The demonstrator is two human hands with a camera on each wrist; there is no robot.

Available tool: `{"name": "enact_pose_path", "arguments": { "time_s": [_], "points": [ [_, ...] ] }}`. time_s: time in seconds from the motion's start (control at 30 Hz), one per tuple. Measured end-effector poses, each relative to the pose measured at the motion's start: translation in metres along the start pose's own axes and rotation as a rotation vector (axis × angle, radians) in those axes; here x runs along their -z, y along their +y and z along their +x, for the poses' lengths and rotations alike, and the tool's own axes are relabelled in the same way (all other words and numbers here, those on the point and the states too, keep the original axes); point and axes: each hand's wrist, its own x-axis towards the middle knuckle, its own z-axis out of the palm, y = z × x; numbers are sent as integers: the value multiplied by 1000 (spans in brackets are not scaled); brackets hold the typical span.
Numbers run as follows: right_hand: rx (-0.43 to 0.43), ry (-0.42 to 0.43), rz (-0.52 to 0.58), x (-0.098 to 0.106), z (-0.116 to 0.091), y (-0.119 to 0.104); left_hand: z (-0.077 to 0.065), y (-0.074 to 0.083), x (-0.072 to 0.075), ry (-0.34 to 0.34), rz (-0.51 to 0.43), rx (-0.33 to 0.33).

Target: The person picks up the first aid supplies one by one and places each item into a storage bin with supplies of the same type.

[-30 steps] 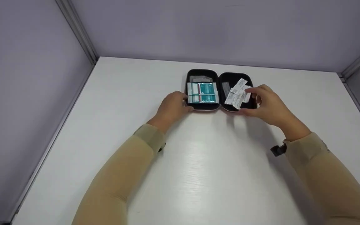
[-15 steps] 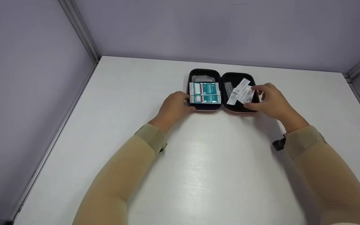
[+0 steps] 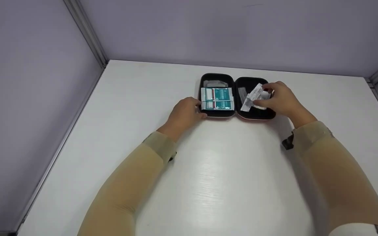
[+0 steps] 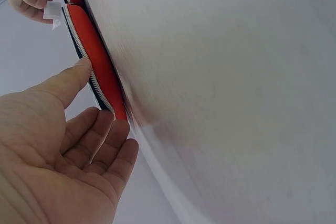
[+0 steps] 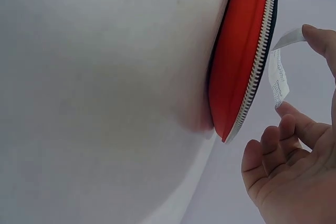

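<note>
A red zip case (image 3: 218, 113) with a black lining lies unfolded near the back of the table. My left hand (image 3: 185, 113) grips its left edge, thumb against the zip (image 4: 84, 51) and curled fingers at the end of the shell. Teal-and-white flat packets (image 3: 222, 97), banded together, fill the left half. Over the right half, my right hand (image 3: 282, 100) pinches white printed strips (image 3: 252, 98) that look like wrapped adhesive bandages. In the right wrist view, these strips (image 5: 279, 77) stick up past the case rim between thumb and forefinger. The palm side hides part of the case's right edge.
A clear packet (image 3: 216, 83) sits behind the teal ones, and another thin clear packet (image 3: 242, 94) lies by the hinge in the right half. Grey partition walls (image 3: 182, 32) bound the white table (image 3: 202, 170) at the back and sides.
My right hand has shifted up and inward over the right half, its fingers closing on the white strips. The left hand keeps its place on the case; the view has moved slightly.
</note>
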Motion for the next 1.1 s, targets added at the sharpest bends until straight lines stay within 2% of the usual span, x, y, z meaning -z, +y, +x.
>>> {"name": "enact_pose_path", "arguments": {
  "time_s": [0.27, 0.6, 1.1],
  "points": [
    [-19, 8, 9, -1, 19, -4, 0, -3, -1, 0, 9, -12],
    [-52, -17, -5, -4, 35, -2, -2, -3, -2, -3, -10, 6],
    [-38, 3, -5, -8, 41, -2, -5, -3, -4, 0, -2, -24]
  ]
}}
